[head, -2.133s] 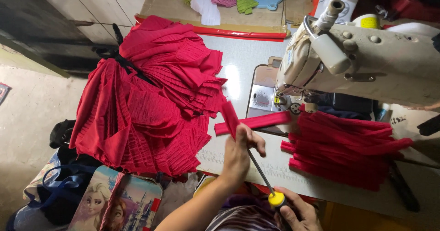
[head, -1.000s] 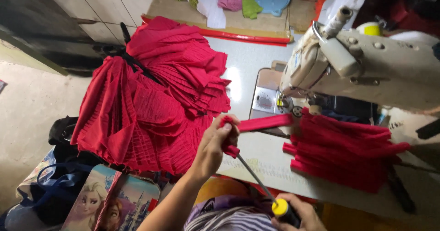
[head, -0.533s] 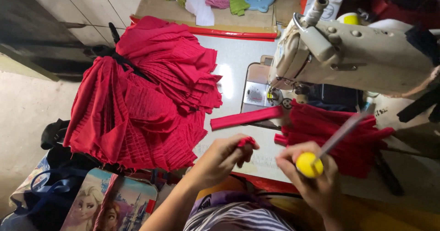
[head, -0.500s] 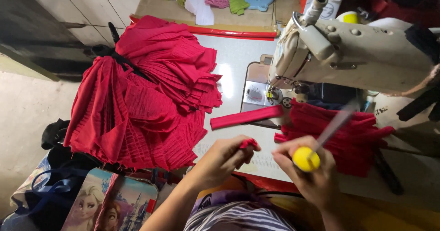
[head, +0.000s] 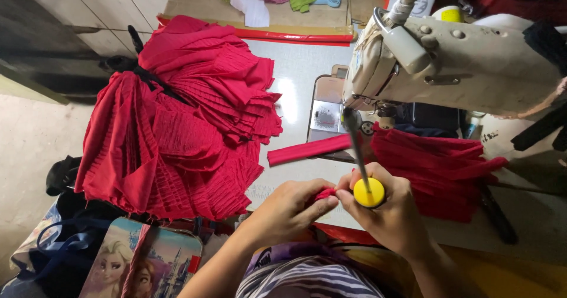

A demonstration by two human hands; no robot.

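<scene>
Two hands together at table edge — left hand [head: 293, 206] pinches red fabric tube [head: 324, 194]; right hand [head: 387, 212] grips yellow-capped rod [head: 361, 162], beside sewing machine [head: 466, 62].

L hand [head: 290, 205] fingers pinched shut, palm down, forearm angled in from lower left. R hand [head: 387, 212] fisted, thumb side up, touching L fingertips; wrist bent, forearm from lower right.

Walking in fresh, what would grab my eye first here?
The big heap of pleated red fabric on the table's left, then the cream sewing machine at upper right. Nearer the camera, the right hand grips a yellow-capped tool while the left hand pinches a small red piece.
</scene>
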